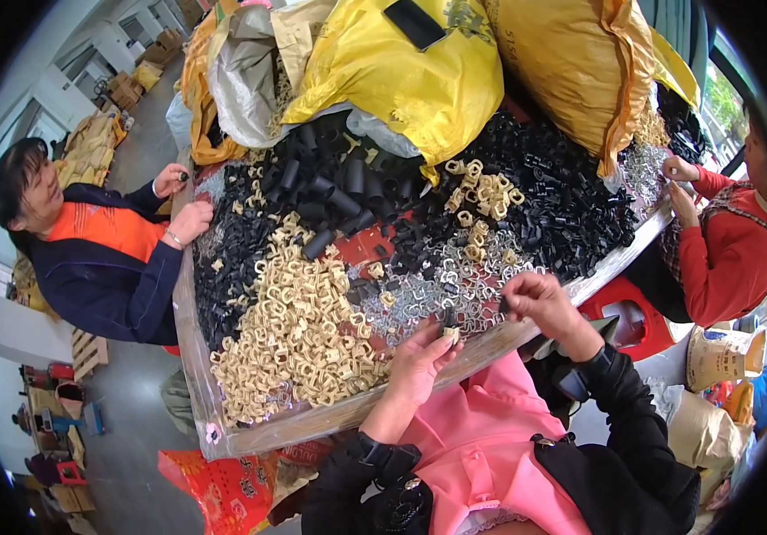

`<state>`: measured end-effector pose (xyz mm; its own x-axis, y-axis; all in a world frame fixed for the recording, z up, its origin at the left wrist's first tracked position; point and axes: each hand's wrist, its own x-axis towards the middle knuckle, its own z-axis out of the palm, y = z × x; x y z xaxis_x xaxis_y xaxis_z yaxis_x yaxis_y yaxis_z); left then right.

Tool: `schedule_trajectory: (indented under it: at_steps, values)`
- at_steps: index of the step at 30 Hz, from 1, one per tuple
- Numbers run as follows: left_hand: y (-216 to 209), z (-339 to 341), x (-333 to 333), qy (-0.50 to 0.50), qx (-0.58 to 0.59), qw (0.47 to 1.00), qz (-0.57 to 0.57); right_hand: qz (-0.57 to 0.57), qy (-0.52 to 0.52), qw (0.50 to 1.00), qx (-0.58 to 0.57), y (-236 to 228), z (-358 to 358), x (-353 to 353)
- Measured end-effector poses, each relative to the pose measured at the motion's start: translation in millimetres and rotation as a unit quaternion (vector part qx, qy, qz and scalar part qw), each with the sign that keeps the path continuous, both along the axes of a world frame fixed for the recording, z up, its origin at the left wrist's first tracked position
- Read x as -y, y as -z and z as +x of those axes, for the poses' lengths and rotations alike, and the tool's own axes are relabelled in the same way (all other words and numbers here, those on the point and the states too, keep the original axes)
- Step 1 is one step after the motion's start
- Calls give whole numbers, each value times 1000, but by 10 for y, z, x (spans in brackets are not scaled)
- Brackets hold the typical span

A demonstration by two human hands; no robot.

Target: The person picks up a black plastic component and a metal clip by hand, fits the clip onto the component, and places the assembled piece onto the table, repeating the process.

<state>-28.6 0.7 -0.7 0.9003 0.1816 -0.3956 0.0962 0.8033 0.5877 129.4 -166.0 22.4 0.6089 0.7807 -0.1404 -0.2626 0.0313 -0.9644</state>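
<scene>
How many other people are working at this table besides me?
2: one person in orange and navy at the table's left side, one person in red at its right. Others may be hidden behind the sacks.

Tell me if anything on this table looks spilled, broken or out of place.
Nothing stands out. The beige clips, black tubes and silver metal clips lie in loose heaps that mingle at their edges, all on the table; none visibly broken.

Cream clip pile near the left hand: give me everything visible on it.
The cream clips are small, squarish, open-centred pieces, plastic by the look, heaped loosely on the table near its front-left edge. Black pieces border the heap behind, silver metal clips on its right. The left hand sits at its right edge, holding one small piece; nothing else touches it.
</scene>
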Motion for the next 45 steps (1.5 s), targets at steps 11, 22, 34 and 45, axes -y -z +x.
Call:
schedule_trajectory:
  at_steps: [11, 22, 34, 45]
  values:
    - [11, -30, 18, -8, 21, 1000, -2, 0, 32, 967, 254, 108, -581, -470]
    - [-13, -71, -66, 0, 53, 998, 36, -14, 27, 896, 444, -78, -606, -674]
    - [28, -239, -641, -82, 19, 982, 168, -27, 52, 827, 559, -139, 315, -2239]
    - [-164, -302, -1221, -209, -38, 962, 173, -105, -37, 781, 614, 193, 307, -2262]
